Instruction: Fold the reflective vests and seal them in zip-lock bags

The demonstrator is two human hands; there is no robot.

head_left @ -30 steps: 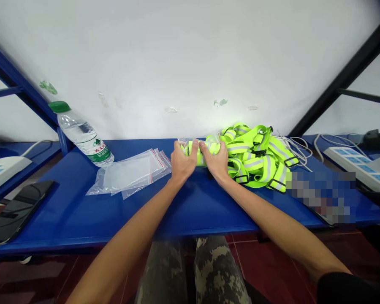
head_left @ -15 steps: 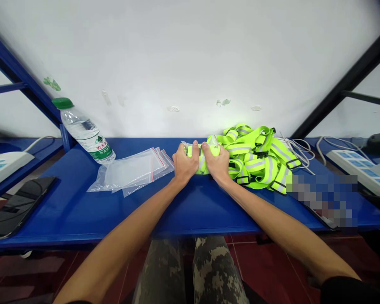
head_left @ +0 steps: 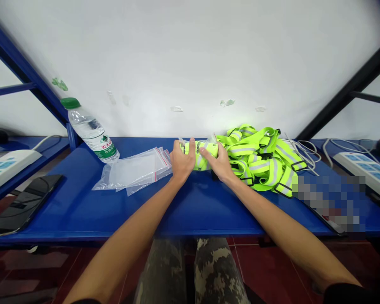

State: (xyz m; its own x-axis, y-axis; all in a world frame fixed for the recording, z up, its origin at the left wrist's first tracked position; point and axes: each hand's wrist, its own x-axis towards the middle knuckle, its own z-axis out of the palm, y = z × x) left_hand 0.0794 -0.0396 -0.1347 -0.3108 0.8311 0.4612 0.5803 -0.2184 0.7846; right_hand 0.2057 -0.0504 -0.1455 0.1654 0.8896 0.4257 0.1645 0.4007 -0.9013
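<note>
Between my hands is a bundled neon-yellow reflective strap (head_left: 205,163) in a clear plastic bag. My left hand (head_left: 183,159) is closed around its left end, thumb on top. On the right end, my right hand (head_left: 221,162) grips it, with its thumb pressed on the front. Clear plastic shows above the bundle near both hands. Just right of my right hand lies a tangled pile of neon-yellow reflective straps (head_left: 256,157) with grey stripes and black buckles. Several flat clear zip bags (head_left: 134,169) with red seal lines lie left of my left hand.
A water bottle (head_left: 96,137) with a green cap stands behind the bags on the blue table (head_left: 190,211). A black phone (head_left: 27,204) lies at the left. White power strips (head_left: 9,169) sit at both sides, and white cables (head_left: 305,154) run behind the pile.
My right thumb has moved up and apart from the left one, so more of the bagged strap shows between my hands. The whole view has shifted slightly.
</note>
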